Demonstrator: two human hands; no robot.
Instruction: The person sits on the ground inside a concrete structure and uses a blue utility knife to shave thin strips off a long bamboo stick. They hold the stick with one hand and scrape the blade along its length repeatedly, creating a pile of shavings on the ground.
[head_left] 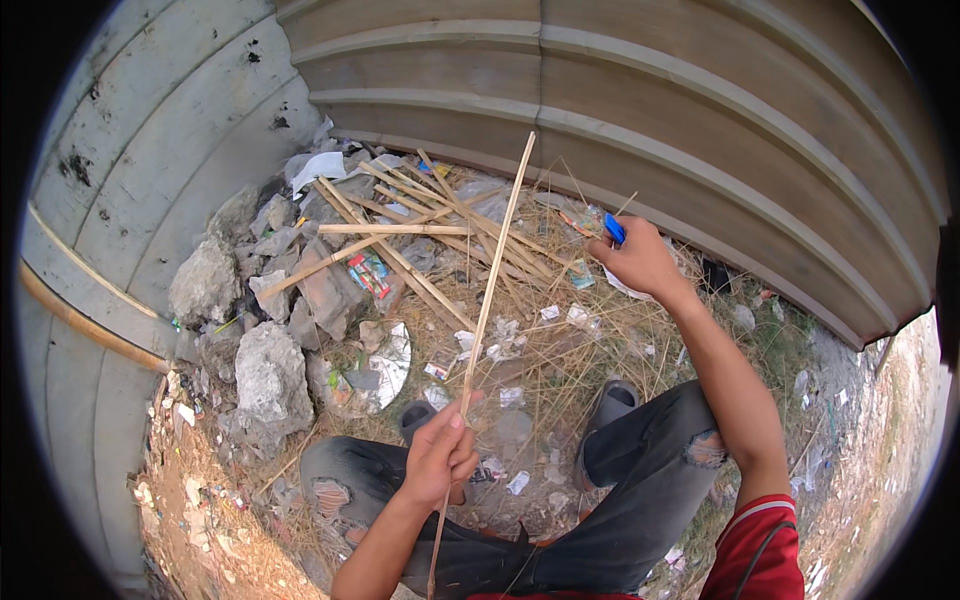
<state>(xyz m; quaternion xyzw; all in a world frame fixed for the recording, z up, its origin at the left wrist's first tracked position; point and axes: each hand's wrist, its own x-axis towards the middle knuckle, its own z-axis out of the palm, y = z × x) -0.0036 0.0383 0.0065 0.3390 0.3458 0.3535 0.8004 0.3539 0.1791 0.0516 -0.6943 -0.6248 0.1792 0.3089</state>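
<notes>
My left hand (440, 458) is closed around the lower part of a long, thin split wooden stick (495, 265). The stick slants up and away, its far end close to the metal sheeting and its lower end by my lap. Off to the right, my right hand (645, 262) is closed on a small blue-handled tool (614, 229), whose working end I cannot make out. It is apart from the stick. Beyond my hands, several cut wooden strips (400, 229) lie crossed in a loose pile on dry grass and rubble.
Grey rocks (272, 375) are heaped at the left. Ribbed metal sheeting (640, 90) closes off the far side, and a pale panel wall (170, 130) stands left. Litter and a broken white disc (391, 367) lie near my feet, which wear dark sandals (612, 405).
</notes>
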